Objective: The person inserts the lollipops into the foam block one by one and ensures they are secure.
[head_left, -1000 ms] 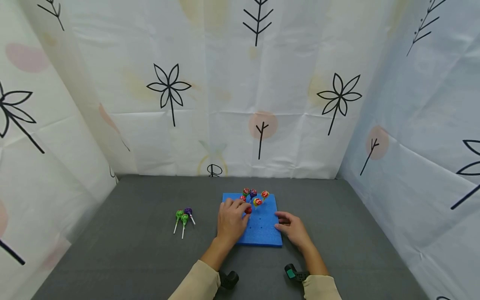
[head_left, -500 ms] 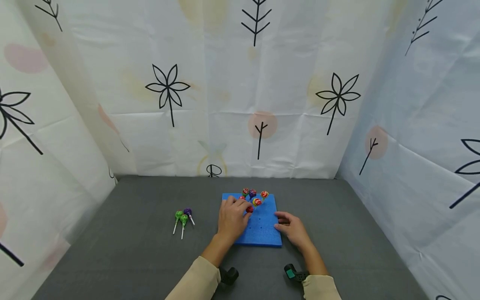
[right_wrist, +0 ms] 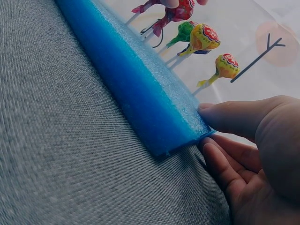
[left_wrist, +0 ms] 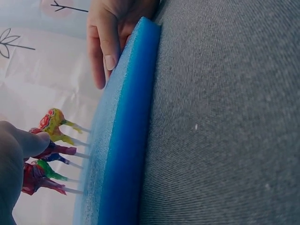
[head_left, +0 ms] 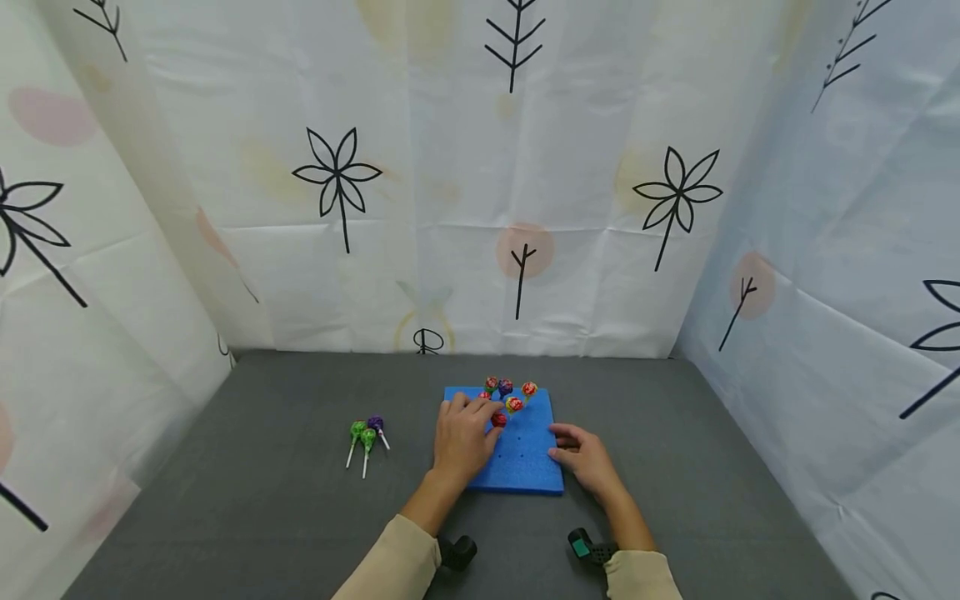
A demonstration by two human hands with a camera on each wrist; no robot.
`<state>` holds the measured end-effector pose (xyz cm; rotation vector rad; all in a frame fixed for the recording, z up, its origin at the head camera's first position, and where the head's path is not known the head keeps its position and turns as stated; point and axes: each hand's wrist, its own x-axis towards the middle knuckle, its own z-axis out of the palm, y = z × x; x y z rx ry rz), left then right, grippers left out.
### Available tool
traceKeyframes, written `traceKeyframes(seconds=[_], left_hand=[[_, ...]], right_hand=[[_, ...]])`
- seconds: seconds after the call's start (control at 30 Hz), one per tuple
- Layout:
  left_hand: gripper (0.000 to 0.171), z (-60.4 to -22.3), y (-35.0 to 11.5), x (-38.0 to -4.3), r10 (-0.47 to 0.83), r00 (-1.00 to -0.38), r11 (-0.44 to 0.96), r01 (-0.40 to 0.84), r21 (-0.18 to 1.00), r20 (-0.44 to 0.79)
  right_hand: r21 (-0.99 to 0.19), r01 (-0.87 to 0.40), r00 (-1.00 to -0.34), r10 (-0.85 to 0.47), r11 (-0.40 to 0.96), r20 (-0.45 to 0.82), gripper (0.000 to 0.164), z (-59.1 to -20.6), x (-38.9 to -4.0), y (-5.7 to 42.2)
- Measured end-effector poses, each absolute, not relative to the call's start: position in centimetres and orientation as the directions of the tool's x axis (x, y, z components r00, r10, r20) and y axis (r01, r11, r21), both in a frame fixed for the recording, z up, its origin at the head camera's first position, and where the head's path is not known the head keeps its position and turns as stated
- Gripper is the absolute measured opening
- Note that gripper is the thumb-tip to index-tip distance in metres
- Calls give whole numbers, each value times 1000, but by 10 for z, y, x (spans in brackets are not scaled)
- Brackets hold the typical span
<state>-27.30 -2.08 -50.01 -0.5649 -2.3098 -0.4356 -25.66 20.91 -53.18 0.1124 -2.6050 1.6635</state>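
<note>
My left hand [head_left: 461, 437] reaches over the left side of a blue foam board [head_left: 525, 471] and pinches a red lollipop [head_left: 498, 420] by its wrapped head. In the left wrist view the white stick of this lollipop [left_wrist: 68, 151] points down to the board's surface. Several other lollipops stand upright in the far part of the board, among them a yellow-and-red one [head_left: 514, 404] and a purple one [head_left: 506, 387]. My right hand [head_left: 588, 460] grips the board's right edge, the thumb on top and the fingers [right_wrist: 220, 161] at the side and below.
Two green lollipops [head_left: 368, 437] and a purple lollipop [head_left: 377, 423] lie loose on the grey table [head_left: 285, 500], left of the board. Small holes dot the near part of the board. Patterned white cloth [head_left: 450, 167] hangs behind and at both sides.
The left hand and its red lollipop have shifted very slightly over the board. The right hand and the loose lollipops stay where they were.
</note>
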Motion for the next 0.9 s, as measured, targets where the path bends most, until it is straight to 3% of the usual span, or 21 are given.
traceKeyframes(seconds=[0.27, 0.9], left_hand=[[33, -500, -22, -271, 254, -639, 831, 528, 175, 726], [32, -499, -43, -254, 22, -638, 712, 551, 436, 770]], right_hand=[[-902, -91, -996, -36, 421, 84, 35, -530, -256, 208], [-898, -89, -996, -32, 431, 83, 36, -532, -256, 209]])
